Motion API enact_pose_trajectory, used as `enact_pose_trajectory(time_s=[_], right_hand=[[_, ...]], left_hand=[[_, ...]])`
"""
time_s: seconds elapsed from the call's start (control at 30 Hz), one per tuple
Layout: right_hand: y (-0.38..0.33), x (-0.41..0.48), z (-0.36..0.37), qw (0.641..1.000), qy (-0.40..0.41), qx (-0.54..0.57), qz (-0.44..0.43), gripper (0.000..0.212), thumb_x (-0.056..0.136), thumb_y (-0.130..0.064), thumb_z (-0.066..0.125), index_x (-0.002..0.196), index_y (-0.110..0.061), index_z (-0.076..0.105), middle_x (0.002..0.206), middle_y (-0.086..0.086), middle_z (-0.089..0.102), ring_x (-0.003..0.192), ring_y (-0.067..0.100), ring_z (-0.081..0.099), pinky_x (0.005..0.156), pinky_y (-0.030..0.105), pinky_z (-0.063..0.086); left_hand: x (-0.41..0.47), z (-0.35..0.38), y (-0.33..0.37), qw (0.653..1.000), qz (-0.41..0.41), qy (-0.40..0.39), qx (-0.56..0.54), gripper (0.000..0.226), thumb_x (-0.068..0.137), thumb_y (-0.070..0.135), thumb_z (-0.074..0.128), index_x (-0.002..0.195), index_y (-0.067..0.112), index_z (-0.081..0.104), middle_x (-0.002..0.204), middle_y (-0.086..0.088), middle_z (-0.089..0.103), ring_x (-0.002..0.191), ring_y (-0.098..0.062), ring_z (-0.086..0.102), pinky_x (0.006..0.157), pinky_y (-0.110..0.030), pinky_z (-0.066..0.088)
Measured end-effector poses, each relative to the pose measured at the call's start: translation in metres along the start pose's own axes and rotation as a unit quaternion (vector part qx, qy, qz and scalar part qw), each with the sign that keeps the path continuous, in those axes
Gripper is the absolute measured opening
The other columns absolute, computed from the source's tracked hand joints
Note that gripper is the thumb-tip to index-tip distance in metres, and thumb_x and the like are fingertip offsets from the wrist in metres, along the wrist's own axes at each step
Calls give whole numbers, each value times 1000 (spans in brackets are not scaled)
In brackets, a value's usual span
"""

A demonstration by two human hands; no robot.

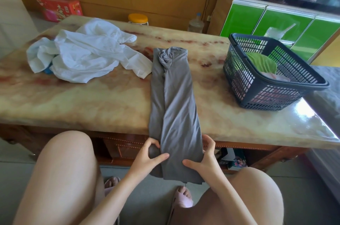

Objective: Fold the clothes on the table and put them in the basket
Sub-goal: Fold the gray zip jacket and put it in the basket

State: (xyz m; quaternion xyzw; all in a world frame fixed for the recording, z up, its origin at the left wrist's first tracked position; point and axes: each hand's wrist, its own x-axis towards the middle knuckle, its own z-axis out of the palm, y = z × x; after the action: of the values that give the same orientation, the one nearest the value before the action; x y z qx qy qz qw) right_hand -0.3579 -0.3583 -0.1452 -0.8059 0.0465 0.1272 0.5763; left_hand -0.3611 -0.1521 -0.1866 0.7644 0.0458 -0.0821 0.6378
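on the marble table [92, 99], both hands, left [149, 154] and right [202, 156], pinch the grey garment's [173, 99] near end.

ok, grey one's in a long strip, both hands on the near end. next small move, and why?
Probably lift the near end and fold it forward over the middle. The grey garment lies as a narrow strip on the table, its near end hanging off the edge, pinched by left hand and right hand. It looks too long for the basket.
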Motion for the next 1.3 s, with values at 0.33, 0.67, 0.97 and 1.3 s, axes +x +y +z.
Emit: enact_pose_trajectory(time_s=[0.33, 0.67, 0.97, 1.3], right_hand=[[-11, -38, -23, 995, -91, 0, -35, 39, 79, -7, 75, 109, -32, 69, 111, -10, 68, 104, 5, 63, 83, 22, 52], [-24, -47, -46, 950, -271, 155, -25, 76, 79, 21, 60, 141, -19, 43, 137, 9, 54, 128, 29, 50, 98, 32, 47], [-32, -36, -40, 979, -156, 94, -93, 58, 72, 13, 71, 118, -20, 63, 123, -6, 62, 117, 14, 58, 88, 20, 48], [-48, -29, -44, 964, -198, 143, -101, 68, 73, 20, 65, 120, -28, 63, 119, 5, 65, 100, 28, 67, 83, 32, 55]], left_hand=[[-40, -1, 13, 988, 151, 14, 37, 75, 82, 14, 72, 138, 44, 32, 143, 32, 28, 137, 9, 20, 108, -5, 16], [-53, -25, 45, 981, 145, -102, 75, 65, 57, 56, 81, 117, 59, 55, 153, 26, -13, 138, 14, -1, 103, 0, 16], [-40, -38, 61, 961, 212, -110, 141, 71, 74, 6, 77, 116, 58, 54, 157, 15, -9, 131, 17, 26, 101, -8, 34], [-24, -38, 87, 982, 181, -36, -38, 11, 72, 15, 73, 82, 11, 76, 145, 12, 44, 110, -13, 63, 82, -33, 55]])
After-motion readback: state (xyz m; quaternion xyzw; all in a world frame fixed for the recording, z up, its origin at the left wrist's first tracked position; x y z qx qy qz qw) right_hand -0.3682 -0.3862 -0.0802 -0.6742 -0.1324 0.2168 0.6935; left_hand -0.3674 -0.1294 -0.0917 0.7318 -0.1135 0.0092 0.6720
